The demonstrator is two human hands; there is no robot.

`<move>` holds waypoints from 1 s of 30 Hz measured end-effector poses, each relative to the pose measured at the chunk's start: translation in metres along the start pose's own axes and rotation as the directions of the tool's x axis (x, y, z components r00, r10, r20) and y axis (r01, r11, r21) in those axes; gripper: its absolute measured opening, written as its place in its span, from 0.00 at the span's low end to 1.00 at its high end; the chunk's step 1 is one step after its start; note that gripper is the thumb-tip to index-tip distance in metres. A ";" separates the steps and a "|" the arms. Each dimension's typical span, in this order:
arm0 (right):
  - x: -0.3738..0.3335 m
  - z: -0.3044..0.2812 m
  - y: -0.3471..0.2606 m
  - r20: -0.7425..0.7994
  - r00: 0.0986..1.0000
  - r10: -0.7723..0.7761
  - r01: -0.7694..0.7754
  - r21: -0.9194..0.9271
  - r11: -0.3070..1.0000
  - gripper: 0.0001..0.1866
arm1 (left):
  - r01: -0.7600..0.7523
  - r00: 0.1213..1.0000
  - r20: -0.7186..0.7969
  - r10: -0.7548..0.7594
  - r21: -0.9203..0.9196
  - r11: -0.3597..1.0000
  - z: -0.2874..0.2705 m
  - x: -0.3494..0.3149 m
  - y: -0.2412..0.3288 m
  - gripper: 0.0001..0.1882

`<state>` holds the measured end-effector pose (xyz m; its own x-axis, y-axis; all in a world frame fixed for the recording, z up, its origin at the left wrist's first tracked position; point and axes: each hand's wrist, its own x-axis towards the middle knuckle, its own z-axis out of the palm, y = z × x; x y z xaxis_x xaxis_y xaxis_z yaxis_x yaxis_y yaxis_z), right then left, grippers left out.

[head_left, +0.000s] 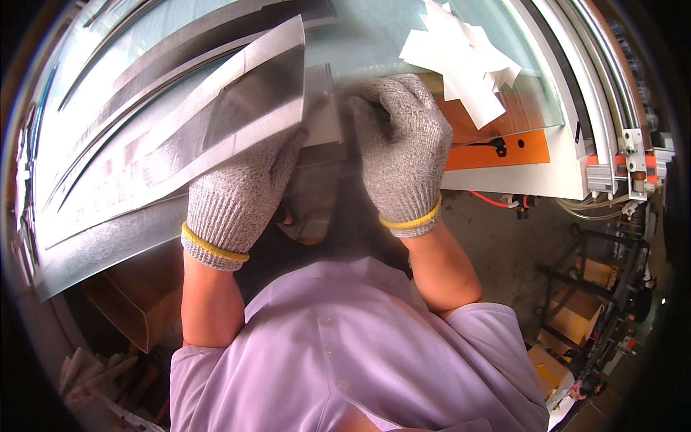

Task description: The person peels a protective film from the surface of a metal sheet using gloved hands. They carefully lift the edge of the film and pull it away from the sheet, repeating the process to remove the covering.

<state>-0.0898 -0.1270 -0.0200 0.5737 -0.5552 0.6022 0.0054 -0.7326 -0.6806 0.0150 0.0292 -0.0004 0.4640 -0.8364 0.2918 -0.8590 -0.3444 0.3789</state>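
Note:
Both my hands wear grey knitted gloves with yellow cuff bands. My left hand [241, 180] is closed at the near edge of a long, flat, shiny silver panel [180, 147], whose right end is tilted up; most of the fingers are hidden behind it. Just right of that end, my right hand [407, 137] is curled with its fingers drawn in toward the thumb. Whatever lies between them, if anything, is hidden. A smaller grey flat piece [324, 108] shows between the panel and my right hand. More dark and silver strips [187, 57] lie beyond the panel.
Crumpled white paper or film pieces [461, 61] lie on the glassy worktop [367, 43] at the far right. An orange plate [497, 153] sits beneath its edge. Metal rails [597, 86] and hoses border the right side. A cardboard box [140, 302] stands below left.

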 end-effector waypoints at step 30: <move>0.018 0.005 0.010 0.113 0.992 -0.053 0.061 -0.073 0.995 0.05 | -0.050 0.996 -0.061 0.059 0.131 0.990 0.003 0.002 -0.002 0.17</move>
<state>-0.0750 -0.1423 -0.0182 0.6614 -0.4679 0.5861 -0.0191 -0.7918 -0.6105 0.0171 0.0274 -0.0038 0.4251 -0.8277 0.3663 -0.9022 -0.3549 0.2450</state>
